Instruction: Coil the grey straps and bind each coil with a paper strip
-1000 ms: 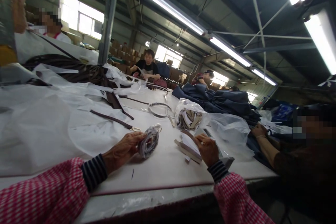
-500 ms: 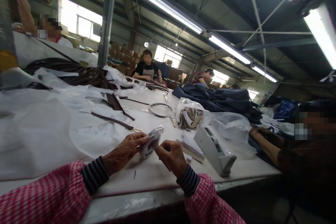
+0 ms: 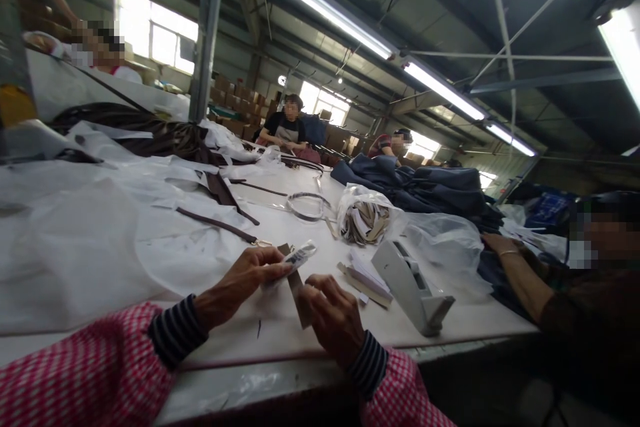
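My left hand (image 3: 250, 272) is closed on a small bundle wrapped in clear plastic (image 3: 302, 253), pinched between thumb and fingers above the table. The bundle is turned nearly edge-on, and what lies inside is hard to make out. A grey-brown strip (image 3: 299, 300), which looks like card, runs past the bundle, its upper end beyond my left fingers. At the strip's lower part my right hand (image 3: 334, 317) has its fingers curled against it; the fingertips are partly hidden. A dark brown strap with a gold-coloured buckle (image 3: 217, 225) lies just beyond my left hand.
Right of my hands are a grey tape dispenser (image 3: 407, 287), a stack of paper strips (image 3: 367, 280) and a plastic bag of card strips (image 3: 367, 219). White sheets (image 3: 75, 240) cover the left. Dark blue material (image 3: 420, 183) is piled behind. A co-worker's arm (image 3: 523, 270) reaches in at right.
The bundle has turned from showing its coiled side to nearly edge-on. The grey-brown strip now shows beside it. My right hand has moved slightly down and right, away from the bundle.
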The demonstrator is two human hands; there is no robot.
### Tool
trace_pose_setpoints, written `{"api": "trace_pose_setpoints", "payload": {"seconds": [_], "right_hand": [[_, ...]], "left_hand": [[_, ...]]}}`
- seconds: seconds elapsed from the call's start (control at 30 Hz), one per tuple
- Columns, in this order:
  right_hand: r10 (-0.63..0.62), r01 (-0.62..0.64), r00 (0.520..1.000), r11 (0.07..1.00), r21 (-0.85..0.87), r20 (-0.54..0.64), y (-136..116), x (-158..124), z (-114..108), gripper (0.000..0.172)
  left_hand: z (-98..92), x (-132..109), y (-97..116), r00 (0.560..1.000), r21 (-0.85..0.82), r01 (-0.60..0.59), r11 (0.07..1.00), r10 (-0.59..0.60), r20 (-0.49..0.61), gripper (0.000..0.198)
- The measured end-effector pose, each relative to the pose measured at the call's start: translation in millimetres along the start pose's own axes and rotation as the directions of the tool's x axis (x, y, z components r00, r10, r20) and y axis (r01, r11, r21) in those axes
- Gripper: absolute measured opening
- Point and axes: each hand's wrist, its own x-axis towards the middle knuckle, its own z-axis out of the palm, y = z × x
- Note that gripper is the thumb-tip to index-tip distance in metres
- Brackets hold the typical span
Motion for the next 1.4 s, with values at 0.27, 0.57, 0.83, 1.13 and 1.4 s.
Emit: {"api": "trace_pose_setpoints", "payload": {"seconds": [0.27, 0.57, 0.83, 1.13, 1.4], "right_hand": [[0.093, -0.093, 0.996, 0.996, 0.003, -0.016, -18, -6, 11, 0.017], [0.247, -0.290, 0.954, 0.902, 0.321, 0.169, -4, -1, 14, 0.010], [0.449, -0.582, 0.811, 0.688, 0.434, 0.375, 11, 23, 7, 0.011], [0.444, -0.780, 0.602, 0.504, 0.370, 0.664, 35, 51, 11, 0.039], [0.337, -0.813, 0.513, 0.485, 0.322, 0.789, 50, 62, 18, 0.022]], "left_hand": [[10.6, -7, -9, 0.901, 0.655, -0.421, 0.628, 0.370, 0.225, 0.017], [14.0, -11, -17, 0.834, 0.580, -0.549, 0.602, 0.350, 0.427, 0.010], [9.6, -13, -15, 0.832, 0.537, -0.538, 0.650, 0.307, 0.462, 0.009], [14.4, -16, -28, 0.942, 0.545, -0.331, 0.771, 0.238, 0.236, 0.026], [12.1, -16, -17, 0.963, 0.754, -0.263, 0.601, 0.217, 0.162, 0.029]]}}
